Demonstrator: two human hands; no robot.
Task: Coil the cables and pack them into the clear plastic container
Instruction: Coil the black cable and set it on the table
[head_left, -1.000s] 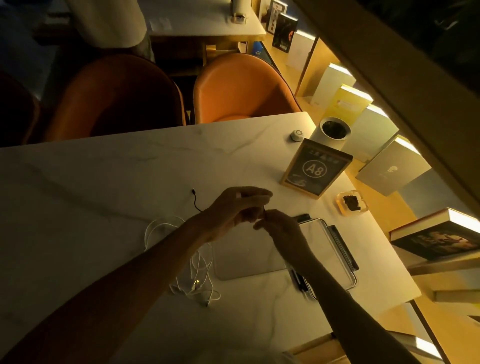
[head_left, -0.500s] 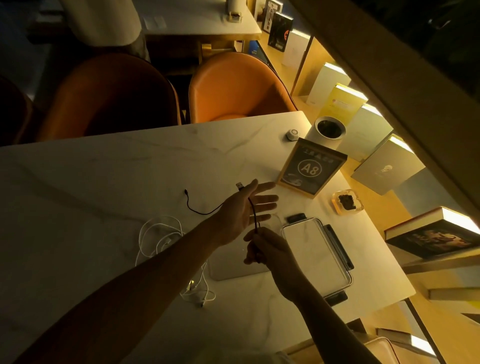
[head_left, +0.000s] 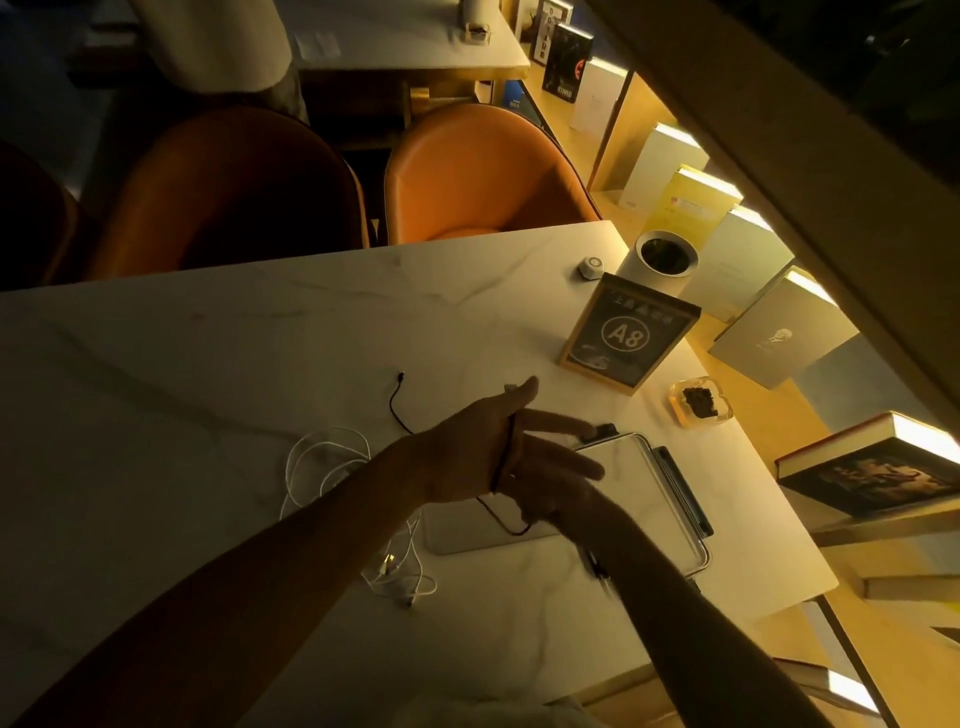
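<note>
A thin black cable (head_left: 396, 410) trails from its plug on the marble table (head_left: 208, 364) to my left hand (head_left: 467, 452). One turn of it crosses that hand, whose fingers are stretched out and spread; a connector shows by the thumb. Just below and partly hidden, my right hand (head_left: 553, 501) pinches the same cable, and a small loop hangs under it. A tangled white cable (head_left: 317, 457) lies to the left of my forearm. The clear plastic container (head_left: 698, 561), with dark latches, sits to the right of both hands. A flat translucent lid (head_left: 457, 538) lies beside it.
A framed "A8" sign (head_left: 628, 335) stands behind the container, with a white cup (head_left: 662, 260), a small round puck (head_left: 591, 267) and a glass dish (head_left: 698, 402) nearby. Two orange chairs (head_left: 483, 176) face the far edge. Books (head_left: 878, 467) line the shelf on the right.
My hands were pinched together over the cable. The left hand has since spread its fingers and the right hand has drawn the black cable down across it, leaving a loop below.
</note>
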